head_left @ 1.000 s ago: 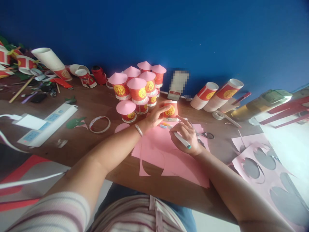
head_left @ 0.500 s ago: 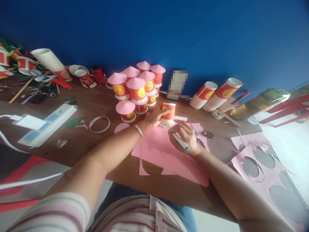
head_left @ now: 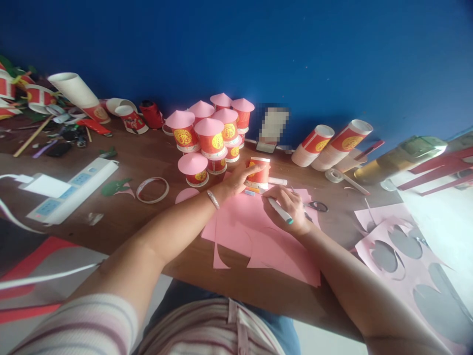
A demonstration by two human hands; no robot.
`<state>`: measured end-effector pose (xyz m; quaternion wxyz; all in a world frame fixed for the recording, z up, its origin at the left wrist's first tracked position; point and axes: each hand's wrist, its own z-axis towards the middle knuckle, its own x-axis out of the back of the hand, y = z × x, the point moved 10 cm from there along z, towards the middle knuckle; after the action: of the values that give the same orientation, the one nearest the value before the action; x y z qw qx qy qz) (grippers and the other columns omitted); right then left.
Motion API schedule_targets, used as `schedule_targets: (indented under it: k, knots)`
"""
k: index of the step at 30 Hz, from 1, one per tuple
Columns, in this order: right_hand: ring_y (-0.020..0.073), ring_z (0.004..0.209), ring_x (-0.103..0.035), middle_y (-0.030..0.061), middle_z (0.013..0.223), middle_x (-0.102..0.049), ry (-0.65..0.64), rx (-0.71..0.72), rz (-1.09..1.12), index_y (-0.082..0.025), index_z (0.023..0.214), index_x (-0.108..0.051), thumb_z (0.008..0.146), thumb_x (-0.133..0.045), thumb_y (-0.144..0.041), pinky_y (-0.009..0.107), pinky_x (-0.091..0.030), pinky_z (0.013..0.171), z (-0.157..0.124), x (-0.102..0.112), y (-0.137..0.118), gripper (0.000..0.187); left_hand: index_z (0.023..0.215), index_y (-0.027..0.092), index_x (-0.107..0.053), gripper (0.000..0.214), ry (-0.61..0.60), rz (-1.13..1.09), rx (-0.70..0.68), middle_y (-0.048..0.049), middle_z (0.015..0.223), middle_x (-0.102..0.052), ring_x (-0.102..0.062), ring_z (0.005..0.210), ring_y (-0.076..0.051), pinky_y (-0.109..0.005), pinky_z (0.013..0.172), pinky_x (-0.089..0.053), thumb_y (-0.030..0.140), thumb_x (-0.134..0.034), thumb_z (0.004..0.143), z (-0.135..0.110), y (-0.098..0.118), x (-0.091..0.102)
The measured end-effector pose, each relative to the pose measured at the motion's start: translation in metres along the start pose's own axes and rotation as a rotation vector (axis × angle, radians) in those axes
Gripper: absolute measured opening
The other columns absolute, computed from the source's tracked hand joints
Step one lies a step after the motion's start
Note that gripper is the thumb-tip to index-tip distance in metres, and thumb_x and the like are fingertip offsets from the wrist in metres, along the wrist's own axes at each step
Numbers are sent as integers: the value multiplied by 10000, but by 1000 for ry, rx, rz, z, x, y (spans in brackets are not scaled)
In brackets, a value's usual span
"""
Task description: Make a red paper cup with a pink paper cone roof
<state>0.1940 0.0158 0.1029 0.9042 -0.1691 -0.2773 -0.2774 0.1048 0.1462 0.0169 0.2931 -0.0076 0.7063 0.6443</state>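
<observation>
My left hand is closed round the side of a red paper cup, which stands upside down with its rim at the bottom. Between the fingers of my right hand is a white marker with a green end; its tip points at the cup's lower edge. Pink paper sheets lie under both hands. A white marker cap or pen rests just right of the cup. Scissors lie partly hidden behind my right hand.
Several red cups with pink cone tops stand behind my left hand. Stacked cups lean by the wall near a tape roll. A power strip and a tape ring lie left. Cut pink scraps are at right.
My right hand has shifted slightly right, and the marker has turned a little so its green end sits higher. My left hand keeps its hold on the cup.
</observation>
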Motion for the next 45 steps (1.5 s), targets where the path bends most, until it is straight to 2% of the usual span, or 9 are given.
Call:
schedule_targets:
  k: [11, 24, 29, 36, 45]
  knots:
    - [122, 637, -634, -14, 782, -687, -35, 13, 33, -231, 963, -579, 951, -595, -82, 242, -462, 581, 2, -2, -2, 150, 1115, 156, -692, 555, -40, 9, 18, -68, 987, -689, -639, 901, -207, -351, 780, -501, 501, -894, 729, 2, -6, -1]
    - [123, 629, -636, -22, 763, -691, -73, -28, -32, -237, 919, -568, 956, -562, -91, 246, -445, 570, 1, -6, 2, 151, 1089, 161, -678, 534, -36, 18, 31, -40, 919, -673, -631, 839, -187, -336, 739, -482, 491, -891, 726, 0, -6, -2]
    - [118, 615, -616, -28, 743, -668, -99, -61, -46, -233, 897, -581, 946, -560, -79, 254, -432, 560, 2, -5, 5, 163, 1107, 165, -685, 499, -29, 46, 33, -53, 940, -685, -636, 842, -198, -341, 727, -481, 483, -855, 761, 1, -8, 1]
    - [124, 629, -628, -23, 762, -678, -74, -62, -37, -235, 912, -592, 931, -571, -65, 260, -440, 559, 3, -3, 7, 172, 1094, 156, -692, 547, -35, 49, 32, -53, 936, -681, -632, 846, -198, -326, 713, -484, 509, -877, 720, 1, -7, -1]
    - [122, 622, -623, -19, 744, -671, -41, -36, -100, -228, 919, -593, 958, -550, -78, 256, -457, 570, 2, -2, 8, 160, 1102, 150, -690, 542, -62, 68, 29, -67, 975, -697, -643, 898, -199, -321, 759, -497, 497, -886, 734, -1, -4, -4]
